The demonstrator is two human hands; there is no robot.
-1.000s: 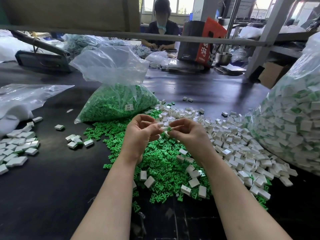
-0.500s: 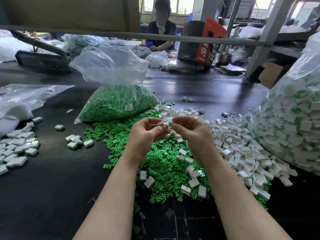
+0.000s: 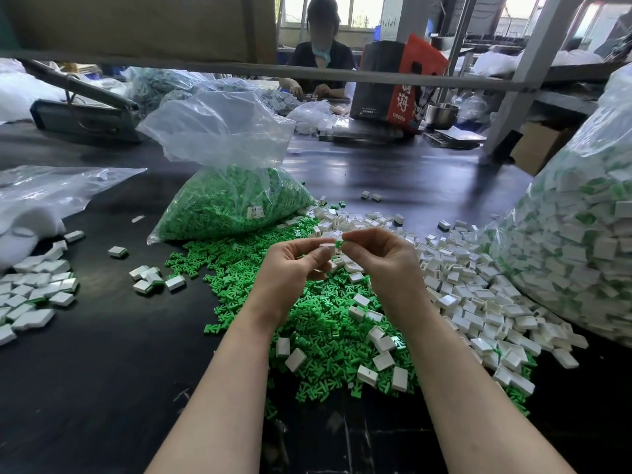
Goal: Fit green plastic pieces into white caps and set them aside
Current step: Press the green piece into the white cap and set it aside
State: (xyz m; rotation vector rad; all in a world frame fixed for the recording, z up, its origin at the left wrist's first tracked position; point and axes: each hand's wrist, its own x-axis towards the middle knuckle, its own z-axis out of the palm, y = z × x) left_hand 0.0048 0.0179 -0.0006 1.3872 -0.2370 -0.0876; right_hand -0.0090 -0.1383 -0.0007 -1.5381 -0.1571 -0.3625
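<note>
My left hand [image 3: 294,265] pinches a small white cap [image 3: 326,247] at chest height above the table. My right hand [image 3: 383,258] pinches a green plastic piece [image 3: 338,243] right against the cap's open side. Under both hands lies a heap of loose green pieces [image 3: 318,323]. A spread of loose white caps [image 3: 478,302] covers the table to the right. Finished caps [image 3: 30,295] lie in a group at the left, with a few more [image 3: 150,278] nearer the middle.
A clear bag of green pieces [image 3: 232,206] stands behind the heap. A big bag of caps [image 3: 574,254] fills the right side, and a flat plastic bag [image 3: 51,193] lies at far left. Another person [image 3: 319,56] works across the dark table [image 3: 102,388].
Both hands rose a little and stayed together. The green piece now sits against the cap between the fingertips.
</note>
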